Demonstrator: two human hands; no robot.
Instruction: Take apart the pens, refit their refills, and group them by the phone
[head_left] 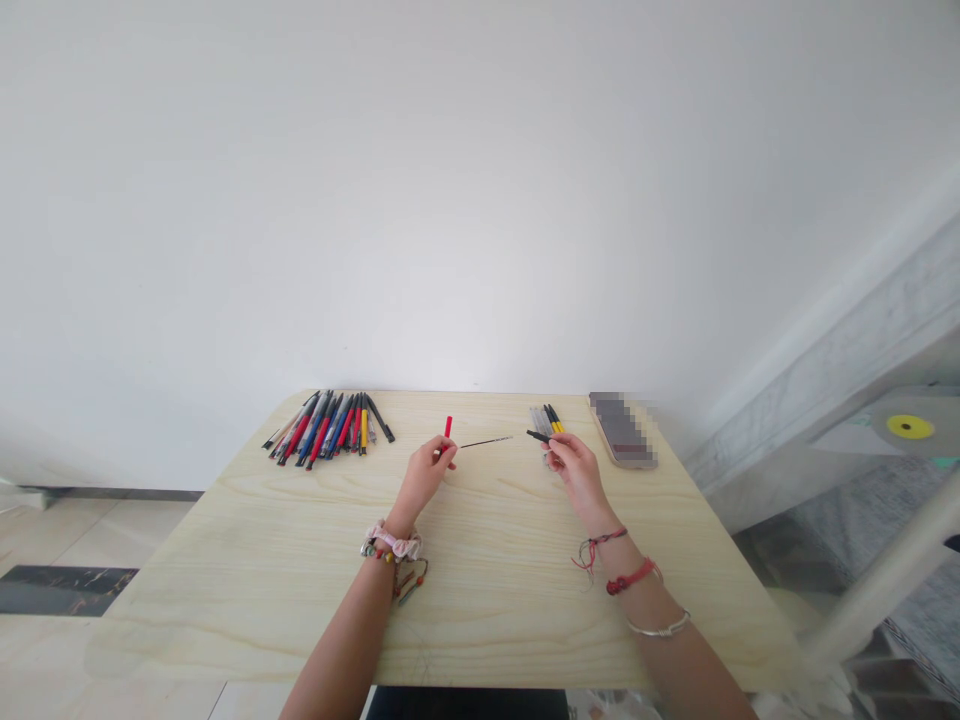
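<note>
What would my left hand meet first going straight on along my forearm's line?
Your left hand, holding a red pen part, would probably cross the tabletop and reach the white wall first; depth is unclear.

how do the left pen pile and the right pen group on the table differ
The left pile has many more pens than the right group. The left pile shows red and blue parts; the right group shows none. Both include yellow and lie on the table.
</note>
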